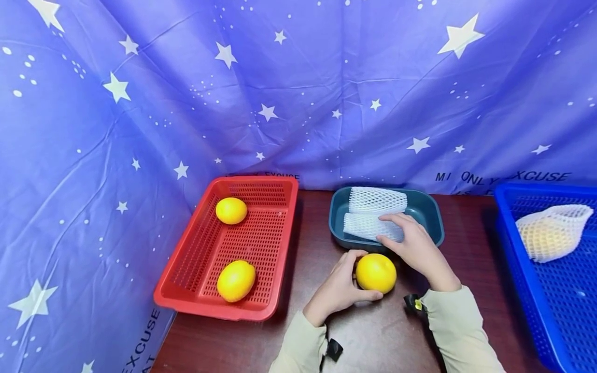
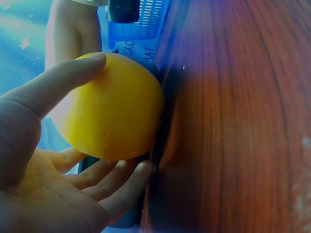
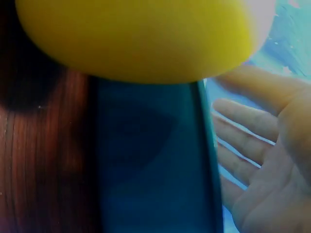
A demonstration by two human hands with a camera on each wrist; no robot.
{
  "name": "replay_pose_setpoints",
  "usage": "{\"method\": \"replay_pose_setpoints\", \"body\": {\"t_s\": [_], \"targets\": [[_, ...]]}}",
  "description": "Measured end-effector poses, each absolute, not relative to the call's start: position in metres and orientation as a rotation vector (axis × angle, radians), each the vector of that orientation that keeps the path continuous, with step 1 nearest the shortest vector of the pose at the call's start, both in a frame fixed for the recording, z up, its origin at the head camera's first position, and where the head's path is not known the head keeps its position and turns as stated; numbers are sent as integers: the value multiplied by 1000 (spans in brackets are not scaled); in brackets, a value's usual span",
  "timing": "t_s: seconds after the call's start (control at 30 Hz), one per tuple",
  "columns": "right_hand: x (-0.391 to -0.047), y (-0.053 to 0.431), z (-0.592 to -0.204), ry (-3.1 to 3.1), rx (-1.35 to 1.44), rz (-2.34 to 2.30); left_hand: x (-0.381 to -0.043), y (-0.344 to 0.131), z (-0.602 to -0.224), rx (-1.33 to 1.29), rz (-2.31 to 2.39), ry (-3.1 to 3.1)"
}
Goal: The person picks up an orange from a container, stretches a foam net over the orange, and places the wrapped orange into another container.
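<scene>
On the table, my left hand [image 1: 342,286] holds a round yellow citrus fruit [image 1: 375,273], its thumb on the near side and its fingers at the far side. The left wrist view shows the thumb on top of the fruit [image 2: 114,109]. My right hand [image 1: 414,244] is over the dark teal tray [image 1: 429,217], thumb and fingers spread, tips at the nearer of two white foam net sleeves [image 1: 361,226]. Whether they touch it I cannot tell. The farther foam net sleeve [image 1: 378,199] lies behind it in the tray.
To the left, a red basket [image 1: 280,243] holds a yellow fruit [image 1: 231,211] at its far end and another yellow fruit [image 1: 236,281] nearer. A blue basket [image 1: 536,295] at the right contains a net-wrapped fruit [image 1: 550,235]. A starry blue cloth [image 1: 308,62] hangs behind the table.
</scene>
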State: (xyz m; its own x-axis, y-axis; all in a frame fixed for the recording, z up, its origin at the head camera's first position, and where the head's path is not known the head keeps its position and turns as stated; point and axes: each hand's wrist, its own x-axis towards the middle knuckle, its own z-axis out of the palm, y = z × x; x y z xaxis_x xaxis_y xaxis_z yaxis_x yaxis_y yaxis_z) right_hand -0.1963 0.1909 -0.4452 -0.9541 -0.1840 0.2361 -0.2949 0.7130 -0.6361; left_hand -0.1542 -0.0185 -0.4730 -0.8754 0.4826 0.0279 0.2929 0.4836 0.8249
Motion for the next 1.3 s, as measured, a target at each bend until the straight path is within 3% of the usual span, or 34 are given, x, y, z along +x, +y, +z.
{"method": "replay_pose_setpoints", "body": {"t_s": [0.4, 1.3], "targets": [[-196, 184, -456, -2599, 333, 1038, -151, -23, -473, 683, 1359, 2497], [-156, 188, -415, -2346, 213, 1226, -157, -18, -474, 678, 1413, 2457]]}}
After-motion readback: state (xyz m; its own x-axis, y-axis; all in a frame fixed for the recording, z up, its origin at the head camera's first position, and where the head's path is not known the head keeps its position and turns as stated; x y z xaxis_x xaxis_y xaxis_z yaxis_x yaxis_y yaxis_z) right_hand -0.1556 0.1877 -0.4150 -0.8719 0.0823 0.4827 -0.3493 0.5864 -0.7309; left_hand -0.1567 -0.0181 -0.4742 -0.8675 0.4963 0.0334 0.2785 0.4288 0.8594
